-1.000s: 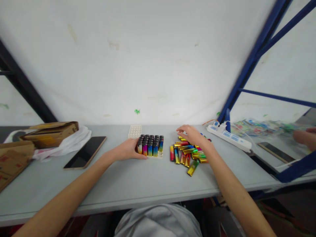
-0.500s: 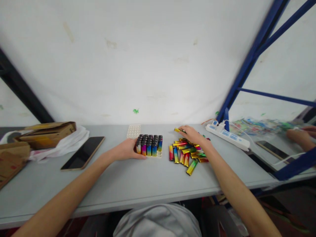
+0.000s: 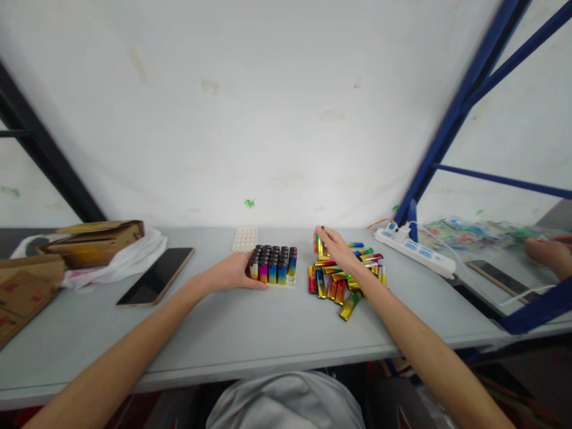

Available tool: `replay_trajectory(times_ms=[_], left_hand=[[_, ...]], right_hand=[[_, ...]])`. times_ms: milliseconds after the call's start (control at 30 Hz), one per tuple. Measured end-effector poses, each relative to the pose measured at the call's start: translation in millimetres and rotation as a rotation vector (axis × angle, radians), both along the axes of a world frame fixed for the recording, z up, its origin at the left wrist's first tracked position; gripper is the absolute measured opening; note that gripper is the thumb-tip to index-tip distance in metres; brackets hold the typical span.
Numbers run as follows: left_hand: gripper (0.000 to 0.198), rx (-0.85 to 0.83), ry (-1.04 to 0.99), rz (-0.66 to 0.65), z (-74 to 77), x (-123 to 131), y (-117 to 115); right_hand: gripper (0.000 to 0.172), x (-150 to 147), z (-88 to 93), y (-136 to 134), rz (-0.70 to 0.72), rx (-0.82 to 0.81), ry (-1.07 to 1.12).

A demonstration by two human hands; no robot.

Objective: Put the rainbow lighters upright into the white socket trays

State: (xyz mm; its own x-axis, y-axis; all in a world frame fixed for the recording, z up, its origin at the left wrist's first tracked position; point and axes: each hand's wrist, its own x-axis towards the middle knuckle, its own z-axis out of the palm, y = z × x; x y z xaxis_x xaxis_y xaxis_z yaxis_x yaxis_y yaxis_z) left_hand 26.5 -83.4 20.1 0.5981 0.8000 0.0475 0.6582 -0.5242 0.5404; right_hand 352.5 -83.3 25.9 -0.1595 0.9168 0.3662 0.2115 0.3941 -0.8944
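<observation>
Rows of colourful lighters [image 3: 273,271] with dark tops stand upright in a white tray [image 3: 290,283]; its front right corner has bare slots. My left hand [image 3: 235,271] is closed around the left side of this block, thumb along the front, the other fingers mostly hidden behind. A green-and-gold lighter [image 3: 320,246] is pinched upright in my right hand [image 3: 334,245], partly covered by the fingers. Beneath and in front of that hand lies a loose pile of shiny lighters [image 3: 341,292], red, gold, blue and green.
A second white tray [image 3: 245,239] lies behind the block. To the left are a phone [image 3: 156,277], a white plastic bag [image 3: 154,241] and cardboard boxes [image 3: 100,241]. On the right are a power strip [image 3: 417,252], a blue metal frame [image 3: 460,110] and another person's hand [image 3: 547,253].
My right hand has drawn slightly left, and the lighter in it has turned from lying flat to upright. My left hand keeps its hold on the block.
</observation>
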Motion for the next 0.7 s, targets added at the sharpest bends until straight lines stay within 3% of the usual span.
replay_trajectory(times_ms=[100, 200, 333, 500, 700], left_hand=[[0.071, -0.002, 0.006, 0.002, 0.0, 0.4, -0.4], [0.071, 0.0, 0.012, 0.005, 0.0, 0.7, -0.5], [0.072, 0.019, 0.019, 0.01, 0.8, 0.6, -0.3], [0.069, 0.024, 0.02, 0.014, 3.0, 1.3, -1.5], [0.07, 0.022, 0.005, 0.026, 2.7, 2.0, -1.9]], right_hand=[[0.05, -7.2, -1.6, -3.5, 0.162, -0.128, 0.137], [0.053, -16.0, -2.8, -5.0, 0.207, -0.255, 0.25], [0.062, -28.0, -4.4, -7.1, 0.098, -0.351, 0.249], [0.05, -39.0, -4.2, -14.4, -0.074, -0.314, 0.171], [0.052, -38.3, -4.4, -13.3, -0.005, -0.265, 0.152]])
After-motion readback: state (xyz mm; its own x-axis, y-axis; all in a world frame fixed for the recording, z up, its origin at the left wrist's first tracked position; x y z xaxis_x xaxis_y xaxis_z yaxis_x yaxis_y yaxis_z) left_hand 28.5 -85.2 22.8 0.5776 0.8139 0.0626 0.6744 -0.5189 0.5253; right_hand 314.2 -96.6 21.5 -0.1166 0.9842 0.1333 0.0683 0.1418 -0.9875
